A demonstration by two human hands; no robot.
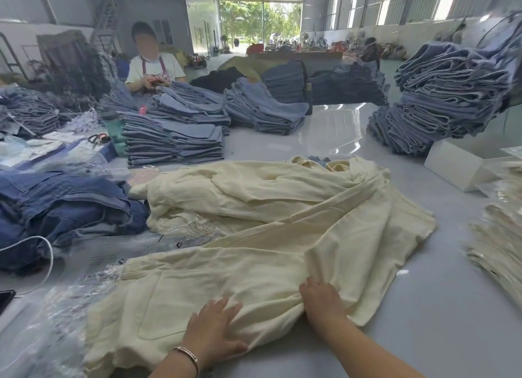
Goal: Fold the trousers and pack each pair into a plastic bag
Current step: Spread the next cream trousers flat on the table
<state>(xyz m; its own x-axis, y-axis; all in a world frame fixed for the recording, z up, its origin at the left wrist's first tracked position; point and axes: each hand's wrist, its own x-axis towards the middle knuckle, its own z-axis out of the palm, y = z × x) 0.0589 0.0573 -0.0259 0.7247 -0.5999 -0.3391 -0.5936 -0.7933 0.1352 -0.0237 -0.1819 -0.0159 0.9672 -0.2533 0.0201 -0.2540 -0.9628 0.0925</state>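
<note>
A pair of cream trousers point(254, 267) lies spread across the white table point(440, 307) in front of me, its waist and back pocket at the lower left and its legs running up to the right. My left hand point(211, 329) presses flat on the fabric near the seat, fingers straight. Just to its right, my right hand point(322, 300) rests on a bunched fold of the same pair, its fingertips sunk into the cloth. More cream trousers point(254, 191) lie heaped behind. Clear plastic bags point(93, 270) lie flat under the waist at the left.
Dark blue jeans point(65, 208) are piled at the left beside a white cable point(48, 253) and a phone point(5, 298). Stacks of folded jeans point(172, 140) point(440, 95) ring the table. Bagged cream trousers point(500, 242) and a white box point(457, 166) sit right. A person point(152, 67) works opposite.
</note>
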